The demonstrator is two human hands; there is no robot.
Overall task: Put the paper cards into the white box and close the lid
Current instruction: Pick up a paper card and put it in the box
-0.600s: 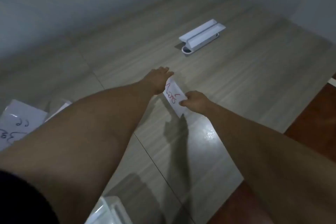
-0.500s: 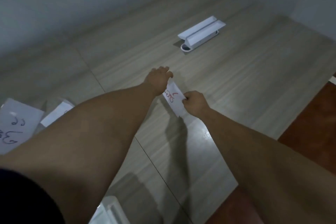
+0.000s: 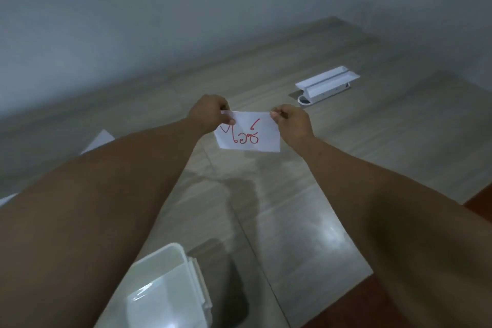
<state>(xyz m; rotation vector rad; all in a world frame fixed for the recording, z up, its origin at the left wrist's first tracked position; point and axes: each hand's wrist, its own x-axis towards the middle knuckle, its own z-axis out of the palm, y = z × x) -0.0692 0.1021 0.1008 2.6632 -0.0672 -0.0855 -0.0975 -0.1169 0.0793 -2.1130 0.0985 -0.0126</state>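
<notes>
A white paper card (image 3: 249, 132) with red handwriting hangs in the air above the table, facing me. My left hand (image 3: 211, 112) pinches its upper left corner and my right hand (image 3: 292, 120) pinches its upper right corner. The white box (image 3: 170, 269) stands open at the bottom of the view, near the table's front edge, partly behind my left forearm. Another white card (image 3: 99, 140) lies on the table at the left, mostly hidden by my left arm.
A white plastic holder (image 3: 326, 83) lies on the wooden table (image 3: 372, 146) at the back right. A grey wall runs along the far side. The table's right edge drops to a reddish-brown floor (image 3: 479, 200).
The card has come up off the table and turned to face me. Both hands now pinch its top corners; before, the left hand lay flat beside it. The view has tilted up.
</notes>
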